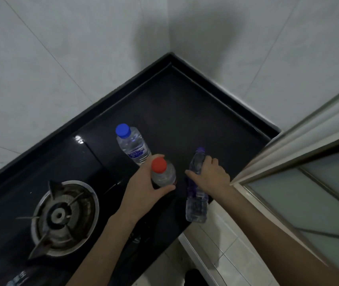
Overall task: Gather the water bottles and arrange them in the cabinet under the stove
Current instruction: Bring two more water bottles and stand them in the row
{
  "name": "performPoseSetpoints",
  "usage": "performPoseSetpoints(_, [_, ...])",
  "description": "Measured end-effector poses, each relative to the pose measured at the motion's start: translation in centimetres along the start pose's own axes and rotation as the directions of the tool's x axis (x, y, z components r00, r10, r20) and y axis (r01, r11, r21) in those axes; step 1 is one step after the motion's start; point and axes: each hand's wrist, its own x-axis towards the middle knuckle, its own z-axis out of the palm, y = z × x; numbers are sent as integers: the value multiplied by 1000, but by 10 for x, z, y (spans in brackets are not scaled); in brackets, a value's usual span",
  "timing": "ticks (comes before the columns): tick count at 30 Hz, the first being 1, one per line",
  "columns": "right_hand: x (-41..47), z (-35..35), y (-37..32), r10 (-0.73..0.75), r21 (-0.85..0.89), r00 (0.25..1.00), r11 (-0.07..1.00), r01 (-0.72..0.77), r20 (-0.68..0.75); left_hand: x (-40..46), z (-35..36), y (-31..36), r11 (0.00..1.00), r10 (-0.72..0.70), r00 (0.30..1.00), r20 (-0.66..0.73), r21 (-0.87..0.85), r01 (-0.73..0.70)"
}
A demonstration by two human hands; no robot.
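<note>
Beyond the left grip (144,182), curled round the upright red-capped bottle (163,174), the blue-capped bottle (132,144) is seen free on the counter (185,112), while the tilted purple-capped bottle (196,195) is clasped by the right grip (211,172).

A black countertop (185,104) fills the corner where two pale tiled walls (40,58) meet, edged along both walls by a raised black lip. Set into its left part is a glossy black glass stove top (9,195) with one round gas burner (61,217); a metal pan support with several prongs sits over the burner ring. Some white lettering shows at the stove's near edge, too blurred to read. At the right stands a light-framed sliding door (319,193) with frosted glass panels. Below the counter's near edge lies a pale tiled floor (222,250), and a dark shape at the bottom cannot be made out
</note>
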Motion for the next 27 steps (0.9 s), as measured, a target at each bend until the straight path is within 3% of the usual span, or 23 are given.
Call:
performPoseSetpoints(6, [10, 10, -1, 90, 46, 995, 995, -92, 36, 2, 3, -2, 999, 14, 1000, -2, -33, -14])
performPoseSetpoints(18, [10, 9, 0, 69, 115, 996, 991, -75, 53, -4, 7, 1, 998, -6, 999, -34, -58, 4])
performPoseSetpoints(27, [-60, -15, -28, -176, 195, 982, 963, 185, -64, -64, -10, 16, 997, -66, 973, -223, -52, 55])
